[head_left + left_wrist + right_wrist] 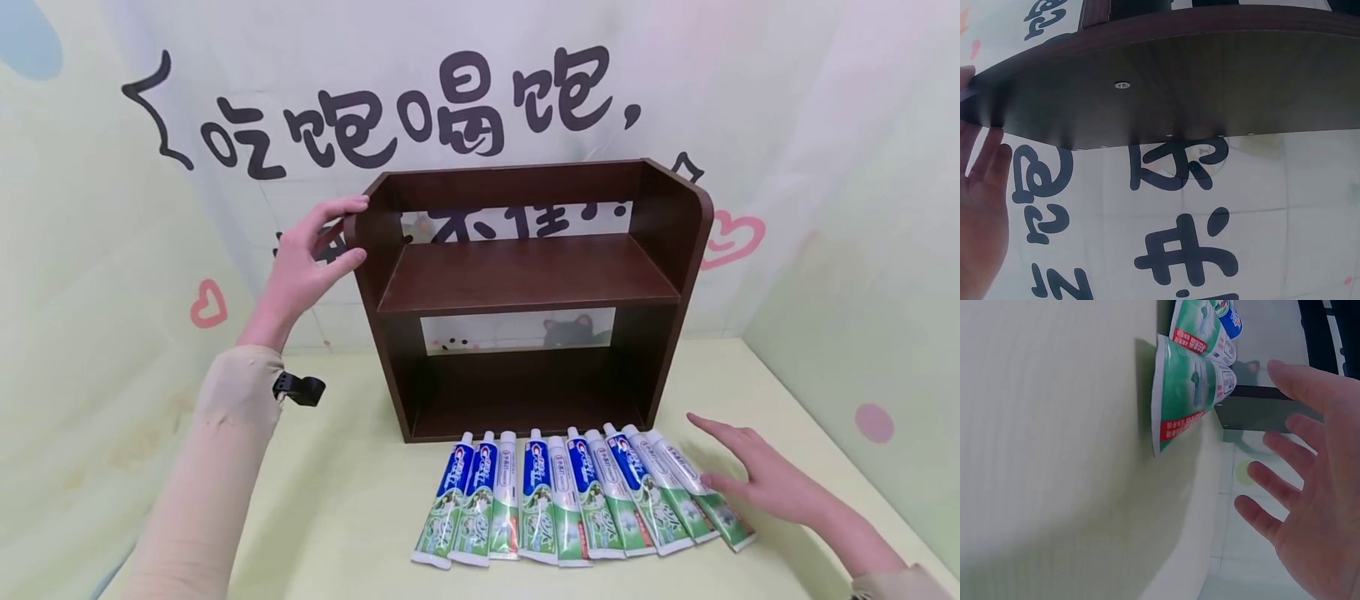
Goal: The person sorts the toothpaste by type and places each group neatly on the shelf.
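Note:
A dark brown two-tier wooden shelf stands upright on the table. My left hand is at its upper left corner, holding the edge of the side panel between thumb and fingers. In the left wrist view, that hand meets the end of the panel. Before the shelf, several toothpaste tubes lie side by side, caps toward it. My right hand hovers with spread fingers beside the rightmost tube. In the right wrist view, its palm has nothing in it.
The pale yellow table extends on both sides of the tubes. Behind the shelf hangs a pale backdrop with large black characters and pink hearts. A black strap is fixed at the left wrist.

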Available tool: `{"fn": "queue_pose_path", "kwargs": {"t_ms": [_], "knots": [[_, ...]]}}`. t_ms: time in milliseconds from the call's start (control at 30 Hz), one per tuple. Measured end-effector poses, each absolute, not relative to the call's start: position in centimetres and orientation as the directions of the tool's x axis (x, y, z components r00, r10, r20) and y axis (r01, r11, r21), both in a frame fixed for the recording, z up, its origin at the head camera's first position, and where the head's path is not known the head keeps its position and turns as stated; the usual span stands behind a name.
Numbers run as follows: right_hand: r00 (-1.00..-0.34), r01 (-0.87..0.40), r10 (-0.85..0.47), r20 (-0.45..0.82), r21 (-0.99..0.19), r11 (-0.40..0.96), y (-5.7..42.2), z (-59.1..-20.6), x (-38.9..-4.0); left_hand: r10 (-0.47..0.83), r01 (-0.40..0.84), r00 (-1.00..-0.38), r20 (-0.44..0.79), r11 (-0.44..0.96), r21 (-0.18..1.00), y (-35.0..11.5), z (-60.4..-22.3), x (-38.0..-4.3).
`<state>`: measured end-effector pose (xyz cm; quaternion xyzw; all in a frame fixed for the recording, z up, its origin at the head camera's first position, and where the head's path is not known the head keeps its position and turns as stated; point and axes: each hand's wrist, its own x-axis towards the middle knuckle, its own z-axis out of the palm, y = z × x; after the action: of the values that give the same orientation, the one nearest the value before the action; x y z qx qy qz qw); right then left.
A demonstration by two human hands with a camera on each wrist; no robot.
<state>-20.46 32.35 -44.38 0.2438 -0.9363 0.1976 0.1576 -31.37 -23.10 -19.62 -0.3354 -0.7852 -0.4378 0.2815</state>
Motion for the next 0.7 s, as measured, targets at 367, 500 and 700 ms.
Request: {"fn": "queue_pose_path", "kwargs": {"t_ms": [367, 500, 700], "knots": [[-0.856, -0.516, -0.46, 0.238, -0.462, 0.722, 32.4, -44.6, -21.5, 0.284, 0.773, -0.618, 0.733, 0.388, 0.501, -23.4, -19.8, -31.3], [-0.856, -0.494, -0.49, 0.165, -0.54, 0.681, 32.6, -44.9, -21.9, 0.285, 0.763, -0.63, 0.723, 0.402, 0.506, -23.4, -19.7, -31.2], [-0.82, -0.475, -0.568, 0.074, -0.642, 0.602, 32.8, -45.0, -22.5, 0.278, 0.758, -0.638, 0.718, 0.389, 0.524, -23.1, -19.6, -31.2]]}}
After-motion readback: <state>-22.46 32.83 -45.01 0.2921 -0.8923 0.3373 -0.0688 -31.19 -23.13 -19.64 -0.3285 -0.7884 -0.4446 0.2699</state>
